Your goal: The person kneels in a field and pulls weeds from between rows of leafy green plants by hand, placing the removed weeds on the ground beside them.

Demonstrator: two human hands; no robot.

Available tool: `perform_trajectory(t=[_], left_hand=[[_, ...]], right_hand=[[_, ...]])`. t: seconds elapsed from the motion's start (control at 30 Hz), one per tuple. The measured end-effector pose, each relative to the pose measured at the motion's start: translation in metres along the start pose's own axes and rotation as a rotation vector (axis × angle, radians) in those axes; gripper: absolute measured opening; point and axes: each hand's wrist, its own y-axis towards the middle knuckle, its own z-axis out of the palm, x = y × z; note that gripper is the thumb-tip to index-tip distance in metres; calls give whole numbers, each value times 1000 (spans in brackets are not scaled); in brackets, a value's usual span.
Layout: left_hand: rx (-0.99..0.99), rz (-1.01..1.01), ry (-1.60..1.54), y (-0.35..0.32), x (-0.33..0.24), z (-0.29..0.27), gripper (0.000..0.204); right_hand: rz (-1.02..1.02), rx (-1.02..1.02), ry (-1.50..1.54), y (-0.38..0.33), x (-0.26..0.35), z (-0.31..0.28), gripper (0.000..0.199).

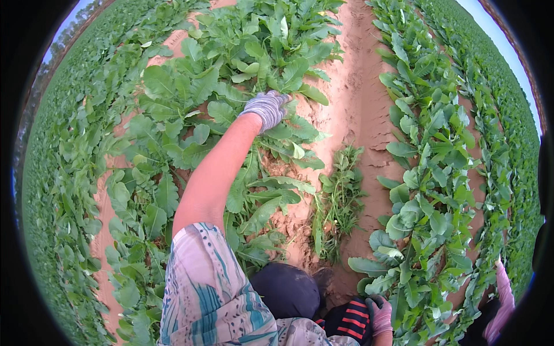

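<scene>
My left hand [266, 111], in a grey-and-white striped knit glove, reaches forward into a row of broad-leaved green plants [199, 86]. Its fingers curl down among the leaves at the row's right side, and what they grip is hidden. My right hand [380, 314], gloved in grey with a pinkish cuff, rests low beside a black cloth with red stripes [352, 320]. Its fingers lie loosely bent against that cloth, with no separate object visible in them. A dark rounded knee [285, 289] shows below the left sleeve.
A heap of thin-leaved uprooted weeds [339, 202] lies on the sandy furrow [366, 86] right of the row. Another leafy row [418, 173] runs along the right. At the lower right edge, another person's pink sleeve [505, 294] reaches into the plants.
</scene>
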Motion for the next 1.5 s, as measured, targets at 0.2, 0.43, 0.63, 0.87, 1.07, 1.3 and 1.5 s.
perform_trajectory(t=[0.2,0.43,0.63,0.87,1.07,1.3,1.5], left_hand=[[-46,-93,-61,-13,-23,15,49],[-252,-70,-136,-35,-7,9,51],[-999,-135,-515,-29,27,-13,26],[-115,-479,16,16,89,-35,26],[50,-342,-95,43,110,-5,57],[186,181,542,49,149,32,48],[-49,-279,-604,45,131,29,44]], right_hand=[[11,-2,-12,2,-5,-2,25],[-1,-12,12,1,-2,0,26],[1,-12,-39,2,0,-1,24],[-9,16,-91,2,7,-1,26],[47,-5,-74,3,11,1,27],[27,-9,-76,5,13,2,28],[64,-12,-41,5,14,3,28]])
